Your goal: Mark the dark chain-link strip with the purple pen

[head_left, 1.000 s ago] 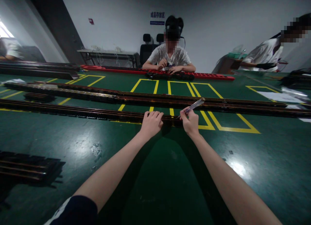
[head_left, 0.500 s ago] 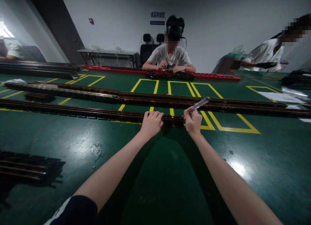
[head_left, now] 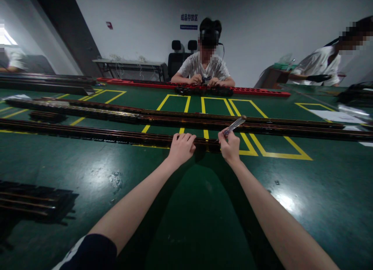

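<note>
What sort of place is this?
Likely an assembly workshop: long black bars with brownish lines on a green worktable marked with yellow rectangular outlines, and a slim, clear-handled tool in the camera wearer's right hand.

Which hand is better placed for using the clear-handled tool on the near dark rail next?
Probably the right hand: it grips the clear-handled tool by the near dark rail; the left hand rests on that rail, with no tool visible.
</note>
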`<state>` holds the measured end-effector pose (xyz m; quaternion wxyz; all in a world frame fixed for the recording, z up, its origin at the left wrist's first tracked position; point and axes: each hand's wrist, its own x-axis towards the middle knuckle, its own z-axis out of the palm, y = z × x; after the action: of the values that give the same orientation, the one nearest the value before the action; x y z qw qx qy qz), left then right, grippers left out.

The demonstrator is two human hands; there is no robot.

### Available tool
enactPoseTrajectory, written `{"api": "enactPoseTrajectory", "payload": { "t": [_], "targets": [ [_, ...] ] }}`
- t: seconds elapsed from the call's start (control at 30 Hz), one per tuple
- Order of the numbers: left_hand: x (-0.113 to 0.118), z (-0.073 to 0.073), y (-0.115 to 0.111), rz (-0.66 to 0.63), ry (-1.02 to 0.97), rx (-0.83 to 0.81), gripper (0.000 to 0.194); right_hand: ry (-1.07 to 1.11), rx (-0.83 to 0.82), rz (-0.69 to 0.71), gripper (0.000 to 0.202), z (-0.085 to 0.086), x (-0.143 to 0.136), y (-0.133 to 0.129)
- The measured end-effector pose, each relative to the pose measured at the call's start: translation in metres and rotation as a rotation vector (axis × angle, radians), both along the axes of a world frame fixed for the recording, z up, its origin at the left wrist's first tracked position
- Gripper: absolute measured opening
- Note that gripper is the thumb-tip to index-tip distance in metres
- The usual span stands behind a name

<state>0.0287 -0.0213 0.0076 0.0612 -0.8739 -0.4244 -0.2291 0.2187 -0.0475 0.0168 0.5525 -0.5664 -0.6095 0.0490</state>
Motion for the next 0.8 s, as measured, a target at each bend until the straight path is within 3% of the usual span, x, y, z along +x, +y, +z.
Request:
{"api": "enactPoseTrajectory", "payload": {
  "t": [0.8],
  "targets": [
    [-0.0007,0.0004,-0.0006,0.026,-0.067,-0.004,0.035,0.215,0.029,-0.074,0.02,-0.0029,0.0059,-0.0034]
  ]
}}
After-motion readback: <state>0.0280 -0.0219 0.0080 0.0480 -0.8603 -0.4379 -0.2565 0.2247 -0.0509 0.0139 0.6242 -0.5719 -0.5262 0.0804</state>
